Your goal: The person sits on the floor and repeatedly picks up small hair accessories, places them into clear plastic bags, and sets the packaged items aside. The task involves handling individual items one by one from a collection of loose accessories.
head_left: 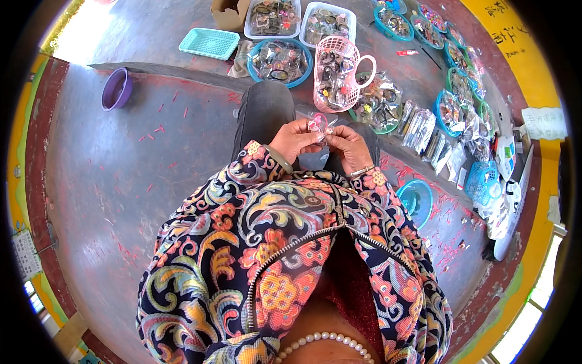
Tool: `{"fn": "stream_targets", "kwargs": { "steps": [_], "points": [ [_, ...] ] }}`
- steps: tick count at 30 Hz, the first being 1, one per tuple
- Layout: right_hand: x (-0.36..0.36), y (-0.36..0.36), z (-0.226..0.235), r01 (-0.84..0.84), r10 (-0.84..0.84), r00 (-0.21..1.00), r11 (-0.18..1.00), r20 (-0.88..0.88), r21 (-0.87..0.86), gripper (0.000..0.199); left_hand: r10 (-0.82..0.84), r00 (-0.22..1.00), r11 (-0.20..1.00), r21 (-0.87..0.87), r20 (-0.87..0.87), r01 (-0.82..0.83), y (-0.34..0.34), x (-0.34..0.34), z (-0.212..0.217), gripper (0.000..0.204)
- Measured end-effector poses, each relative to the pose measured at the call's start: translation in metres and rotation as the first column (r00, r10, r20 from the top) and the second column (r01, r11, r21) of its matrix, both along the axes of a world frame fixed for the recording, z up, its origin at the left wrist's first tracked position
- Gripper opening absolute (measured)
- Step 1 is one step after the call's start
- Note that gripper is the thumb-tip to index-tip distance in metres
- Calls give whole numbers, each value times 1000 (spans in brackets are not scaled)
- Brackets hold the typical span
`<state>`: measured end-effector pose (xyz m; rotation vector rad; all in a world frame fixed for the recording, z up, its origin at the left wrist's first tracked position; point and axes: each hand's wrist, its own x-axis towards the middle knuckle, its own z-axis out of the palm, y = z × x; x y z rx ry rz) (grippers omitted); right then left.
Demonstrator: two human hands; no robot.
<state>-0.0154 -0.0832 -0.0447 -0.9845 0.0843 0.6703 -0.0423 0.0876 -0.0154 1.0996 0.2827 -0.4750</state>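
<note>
Head view: pinching a small pink piece in clear plastic (317,124) between left grip (292,139) and right grip (350,147), narrowed onto it, with a pink perforated plastic basket (334,42) just beyond.

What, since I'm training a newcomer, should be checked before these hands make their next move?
1. Left hand gripping the small pink item: ok, pinched in the fingers.
2. Right hand on it too: ok, fingertips meet it from the other side.
3. Item's wrapping closed: cannot tell, too small.
4. Pink basket close by: ok, just beyond the hands, holding packaged pieces.
5. Floor free of scraps: not ok, red scraps lie scattered.
</note>
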Motion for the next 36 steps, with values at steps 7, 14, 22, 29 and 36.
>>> {"fn": "stream_targets", "kwargs": {
  "steps": [7,14,22,29,36],
  "points": [
    [-1,5,5,-27,27,1000,1000,8,2,10,-16,996,997,78,-90,23,2,0,6,25],
    [1,4,1,-70,70,996,998,58,-8,13,21,993,992,124,-113,-7,1,0,12,21],
    [1,9,8,-56,57,998,998,22,-43,15,-45,996,979,197,-75,59,5,2,2,17],
    [0,13,10,52,-52,998,999,-19,-4,14,-65,994,984,160,-89,79,2,0,16,19],
    [2,13,12,40,-40,999,999,21,29,13,-74,996,986,147,-51,81,5,1,11,23]
  ]
}}
